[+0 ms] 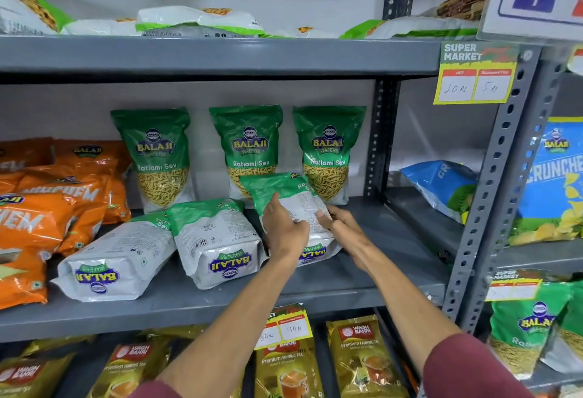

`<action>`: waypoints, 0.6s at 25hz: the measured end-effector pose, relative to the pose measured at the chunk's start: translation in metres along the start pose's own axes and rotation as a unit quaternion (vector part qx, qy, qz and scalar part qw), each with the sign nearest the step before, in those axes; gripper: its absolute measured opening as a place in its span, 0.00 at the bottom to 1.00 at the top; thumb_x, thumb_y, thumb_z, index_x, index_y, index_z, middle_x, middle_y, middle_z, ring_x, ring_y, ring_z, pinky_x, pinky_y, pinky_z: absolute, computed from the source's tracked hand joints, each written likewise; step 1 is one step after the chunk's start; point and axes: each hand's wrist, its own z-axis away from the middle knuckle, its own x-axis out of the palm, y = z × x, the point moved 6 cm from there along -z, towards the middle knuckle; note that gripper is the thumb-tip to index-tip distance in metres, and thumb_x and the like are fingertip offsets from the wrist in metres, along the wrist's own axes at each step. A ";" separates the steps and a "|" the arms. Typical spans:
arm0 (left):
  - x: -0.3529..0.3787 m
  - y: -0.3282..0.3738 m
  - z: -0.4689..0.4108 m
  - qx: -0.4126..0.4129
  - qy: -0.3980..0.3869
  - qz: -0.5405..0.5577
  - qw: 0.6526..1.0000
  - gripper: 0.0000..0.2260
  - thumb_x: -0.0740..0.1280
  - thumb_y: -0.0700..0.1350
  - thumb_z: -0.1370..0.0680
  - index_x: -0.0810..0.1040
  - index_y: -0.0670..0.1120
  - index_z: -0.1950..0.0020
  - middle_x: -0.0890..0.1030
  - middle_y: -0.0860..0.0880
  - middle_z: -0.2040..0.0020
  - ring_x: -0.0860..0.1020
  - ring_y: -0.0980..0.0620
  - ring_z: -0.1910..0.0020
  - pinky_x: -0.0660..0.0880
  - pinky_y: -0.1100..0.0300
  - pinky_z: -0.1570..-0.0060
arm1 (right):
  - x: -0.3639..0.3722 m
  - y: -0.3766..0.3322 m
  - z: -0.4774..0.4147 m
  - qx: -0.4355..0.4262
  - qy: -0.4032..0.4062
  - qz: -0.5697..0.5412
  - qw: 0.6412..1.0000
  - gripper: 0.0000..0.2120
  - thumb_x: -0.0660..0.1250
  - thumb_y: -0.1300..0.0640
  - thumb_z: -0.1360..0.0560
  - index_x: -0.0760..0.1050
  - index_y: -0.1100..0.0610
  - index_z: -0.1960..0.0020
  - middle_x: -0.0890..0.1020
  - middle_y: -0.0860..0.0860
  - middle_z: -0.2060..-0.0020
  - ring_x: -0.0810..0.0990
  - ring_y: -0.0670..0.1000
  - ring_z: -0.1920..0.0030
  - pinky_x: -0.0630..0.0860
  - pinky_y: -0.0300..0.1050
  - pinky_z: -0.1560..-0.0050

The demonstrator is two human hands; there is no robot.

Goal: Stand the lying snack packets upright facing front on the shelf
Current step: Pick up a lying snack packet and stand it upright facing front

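Note:
Three green Balaji Ratlami Sev packets stand upright at the back of the grey middle shelf (372, 274), facing front; the middle one (249, 148) is partly hidden. Three more lie on their fronts with white backs up. The left lying packet (116, 259) and the middle lying packet (214, 240) rest untouched. The right lying packet (296, 199) is tilted up at its far end. My left hand (284, 227) grips its left side and my right hand (337, 224) grips its right edge.
Orange Balaji packets (41, 214) are piled at the shelf's left end. A slotted steel upright (492, 195) bounds the right side, with blue Crunchex bags (441, 186) beyond. Wagh Bakri tea packets (362, 356) fill the shelf below. White-green packets lie on the shelf above.

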 end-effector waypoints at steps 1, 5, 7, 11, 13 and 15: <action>-0.001 0.002 0.004 0.032 0.013 -0.007 0.999 0.36 0.62 0.32 0.27 0.57 0.45 0.20 0.63 0.44 0.23 0.62 0.44 0.23 0.62 0.52 0.25 | 0.000 -0.003 0.003 -0.020 -0.004 -0.008 1.000 0.14 0.65 0.57 0.17 0.78 0.56 0.32 0.87 0.51 0.46 0.86 0.47 0.54 0.81 0.35 0.66; -0.002 0.011 0.015 0.156 0.057 -0.007 0.986 0.40 0.66 0.26 0.33 0.63 0.51 0.24 0.59 0.47 0.22 0.58 0.64 0.26 0.55 0.86 0.42 | -0.011 -0.008 0.010 -0.106 0.044 0.001 0.993 0.24 0.68 0.67 0.21 0.70 0.60 0.26 0.82 0.56 0.36 0.83 0.52 0.40 0.81 0.44 0.40; 0.001 0.011 0.013 0.182 0.054 0.022 0.982 0.46 0.68 0.23 0.36 0.61 0.56 0.24 0.51 0.53 0.21 0.54 0.76 0.31 0.58 0.89 0.49 | -0.019 -0.008 0.011 -0.113 0.080 0.012 0.990 0.31 0.69 0.75 0.25 0.68 0.58 0.26 0.80 0.56 0.35 0.82 0.49 0.41 0.80 0.45 0.38; 0.017 0.009 0.004 0.199 0.019 0.055 0.978 0.52 0.72 0.23 0.36 0.56 0.62 0.25 0.49 0.55 0.21 0.61 0.52 0.22 0.68 0.81 0.43 | -0.037 0.002 0.008 -0.120 0.127 0.029 0.984 0.36 0.69 0.80 0.30 0.65 0.51 0.31 0.78 0.51 0.36 0.82 0.40 0.45 0.81 0.47 0.39; 0.025 0.003 0.002 0.234 0.012 0.041 0.971 0.50 0.74 0.25 0.35 0.56 0.57 0.23 0.54 0.47 0.22 0.61 0.47 0.22 0.60 0.79 0.35 | -0.043 0.012 0.003 -0.129 0.141 0.029 0.981 0.38 0.69 0.80 0.30 0.63 0.48 0.31 0.77 0.49 0.36 0.81 0.38 0.44 0.81 0.44 0.40; 0.027 -0.003 -0.001 0.256 0.015 0.041 0.966 0.47 0.75 0.26 0.36 0.59 0.50 0.23 0.59 0.44 0.25 0.62 0.52 0.24 0.58 0.82 0.34 | -0.045 0.018 -0.001 -0.137 0.141 0.035 0.980 0.41 0.70 0.79 0.30 0.63 0.47 0.29 0.76 0.48 0.37 0.81 0.35 0.45 0.81 0.39 0.42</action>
